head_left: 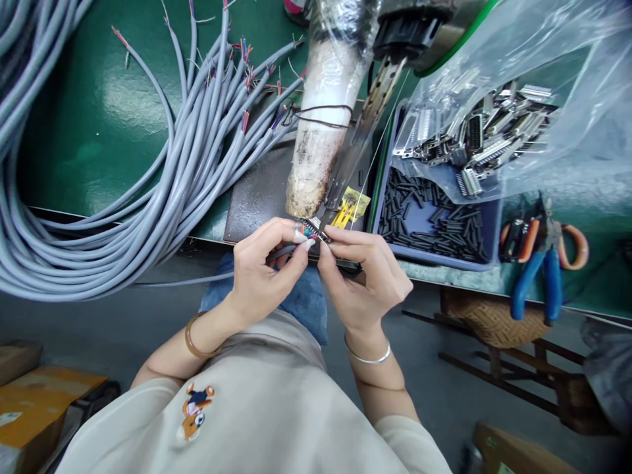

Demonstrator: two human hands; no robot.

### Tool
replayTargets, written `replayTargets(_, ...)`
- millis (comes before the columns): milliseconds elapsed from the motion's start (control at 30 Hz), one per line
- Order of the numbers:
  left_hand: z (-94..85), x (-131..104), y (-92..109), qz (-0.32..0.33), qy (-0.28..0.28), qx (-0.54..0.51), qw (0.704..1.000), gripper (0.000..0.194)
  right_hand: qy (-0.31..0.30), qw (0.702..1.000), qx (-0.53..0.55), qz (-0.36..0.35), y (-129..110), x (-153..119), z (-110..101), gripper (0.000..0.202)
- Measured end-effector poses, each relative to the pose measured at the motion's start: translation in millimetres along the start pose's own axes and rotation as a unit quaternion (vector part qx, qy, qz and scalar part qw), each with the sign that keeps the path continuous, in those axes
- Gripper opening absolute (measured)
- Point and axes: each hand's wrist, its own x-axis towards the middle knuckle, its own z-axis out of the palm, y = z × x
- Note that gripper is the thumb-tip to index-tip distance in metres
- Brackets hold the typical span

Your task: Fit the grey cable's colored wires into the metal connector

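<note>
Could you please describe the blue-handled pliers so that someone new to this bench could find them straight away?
Start at the blue tray of short black sleeves on the green bench, right of the hands. The blue-handled pliers lie just right of that tray, at the bench's near edge, handles pointing toward the person. The neighbouring tools have orange handles; only this one has blue.

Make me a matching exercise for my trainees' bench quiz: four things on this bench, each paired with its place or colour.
Things:
1. grey cables
2. metal connectors
3. black sleeves
4. pliers

Descriptions:
A. loose in the blue tray
B. blue handles, on the bench's right edge
C. inside the clear plastic bag
D. looped across the green mat on the left

Pairs: 1-D, 2-C, 3-A, 4-B
</note>
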Motion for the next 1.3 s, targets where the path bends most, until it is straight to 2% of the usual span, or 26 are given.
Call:
replayTargets(300,0.1,1.9,-0.3,-0.011,0.002,0.004,1.000,0.014,0.012,1.000,-0.002,-0.004,2.3,0.5,3.2,0.017)
replayTargets(533,-1.5,6.5,1.4,0.037,0.006,0.010,0.999,0.011,0.011,1.000,-0.013,-0.021,-1.7,4.2,-0.3,0.020)
replayTargets(633,-3.9,6.1,-0.1,0.042,-0.010,0.016,0.999,0.011,0.004,0.999,-0.026,-0.047,-0.7,2.1,-1.8,0.021)
replayTargets(800,-5.4,2.8,-2.1,0.008,-0.040,0.012,0.999,0.010,-0.013,0.995,-0.046,-0.085,4.6,-3.9,-3.6,0.020)
replayTargets(1033,-9.0,-4.6,2.3,-0.011,-0.068,0.014,0.998,0.003,-0.009,0.996,-0.056,-0.070,2.5,-10.7,-11.6,0.021)
replayTargets(1200,-17.2,-12.6,5.4,-0.071,-0.043,0.031,0.996,0.017,0.029,0.994,-0.082,-0.070,0.8,-17.1,-17.5,0.023)
replayTargets(1300,-22.3,-14.3,6.2,-0.144,-0.103,-0.023,0.984,0.021,0.041,0.992,-0.085,-0.079,-0.6,-19.7,-18.3,0.023)
